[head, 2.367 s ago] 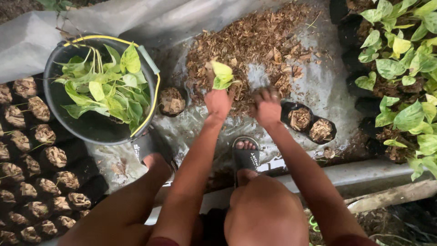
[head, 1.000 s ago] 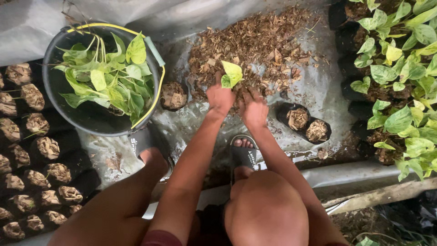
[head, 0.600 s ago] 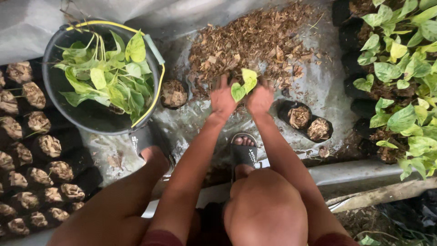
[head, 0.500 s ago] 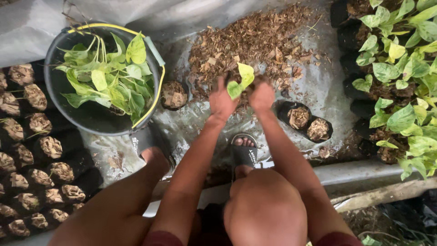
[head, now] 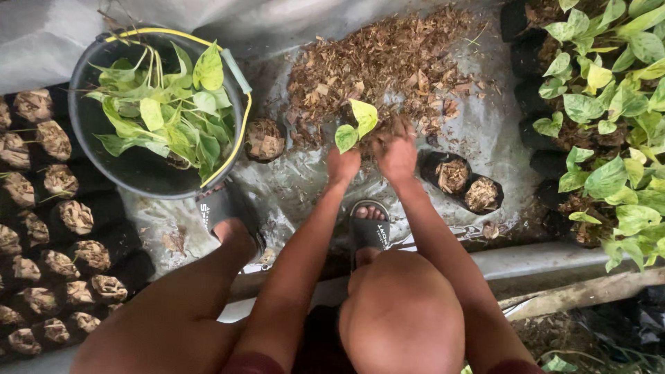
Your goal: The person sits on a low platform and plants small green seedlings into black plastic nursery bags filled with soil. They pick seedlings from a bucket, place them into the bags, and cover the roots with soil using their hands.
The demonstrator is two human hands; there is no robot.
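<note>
Left hand [head: 343, 166]: closed around the base of a small cutting [head: 356, 125], just under its two yellow-green leaves.
Right hand [head: 396, 156]: fingers bunched together at the near edge of the pile, right beside the left hand; whether it pinches the stem or just the mulch, I cannot tell.
Cutting: upright between the two hands, leaves standing above the knuckles, at the front edge of the pile.
Pile [head: 388, 66]: dry brown bark and leaf chips heaped on a grey plastic sheet [head: 499, 131].
Bucket [head: 93, 149]: black with a yellow handle, to the left of the hands, holding loose green cuttings.
Filled bags, centre: one dark bag [head: 265, 138] by the bucket's rim, two more [head: 467, 183] just right of the right hand, all packed with chips.
Rows on the left [head: 41, 228]: many small black bags, filled, side by side.
Potted plants [head: 609, 118]: leafy green ones in black bags along the right edge.
Feet: black sandals [head: 370, 228] on the sheet, below the hands.
</note>
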